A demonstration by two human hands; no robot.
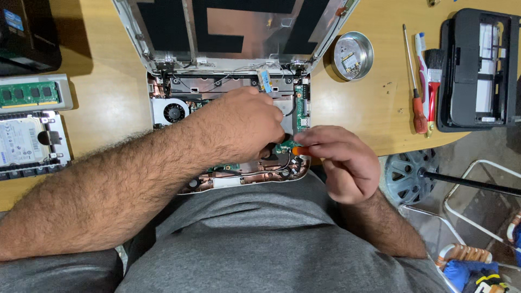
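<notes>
An opened laptop [239, 81] lies on the wooden table, its cover off and its lid panel tilted back. A fan [173, 112] and a green circuit board [302, 106] show inside it. My left hand [244, 122] reaches over the laptop's middle, fingers curled down onto the parts near a small green board [286, 145]. My right hand [339, 157] pinches a tool with an orange handle [300, 150], its tip at that small board. What my left fingers grip is hidden.
A round metal dish [353, 55] holding small parts sits to the right of the laptop. A red-handled screwdriver [417, 103], a brush [433, 70] and a black laptop panel [477, 70] lie farther right. A memory stick [30, 93] and a hard drive [27, 142] lie at the left.
</notes>
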